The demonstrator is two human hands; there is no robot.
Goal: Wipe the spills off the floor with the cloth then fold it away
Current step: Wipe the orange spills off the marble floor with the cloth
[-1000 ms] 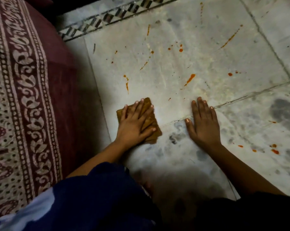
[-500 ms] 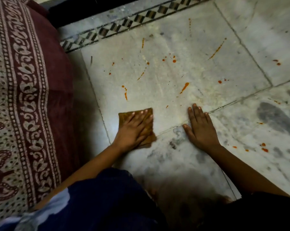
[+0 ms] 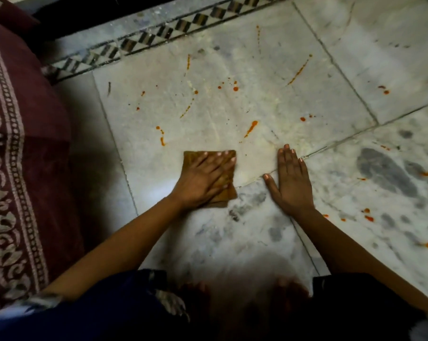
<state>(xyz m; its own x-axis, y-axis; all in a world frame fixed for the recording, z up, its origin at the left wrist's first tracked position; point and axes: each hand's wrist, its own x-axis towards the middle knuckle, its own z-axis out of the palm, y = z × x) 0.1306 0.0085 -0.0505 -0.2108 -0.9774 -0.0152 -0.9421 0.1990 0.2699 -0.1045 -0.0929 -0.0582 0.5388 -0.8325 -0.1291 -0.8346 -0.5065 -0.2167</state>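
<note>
On floor [image 3: 232,57]: one folded cloth [image 3: 229,193], two hands.
Left hand [image 3: 200,179] presses cloth, fingers straight; right hand [image 3: 290,183] flat at 3 o'clock; orange spills [image 3: 251,126] at 12.

- I see a pale marble floor [image 3: 269,77] with grey veins and dark joints.
- A checkered border strip [image 3: 158,36] runs along the top.
- A maroon patterned bedspread [image 3: 13,148] fills my left.
- Dim light, brightest mid-floor.

Both hands flat, fingers straight: left hand [image 3: 203,178], right hand [image 3: 290,179].
</note>
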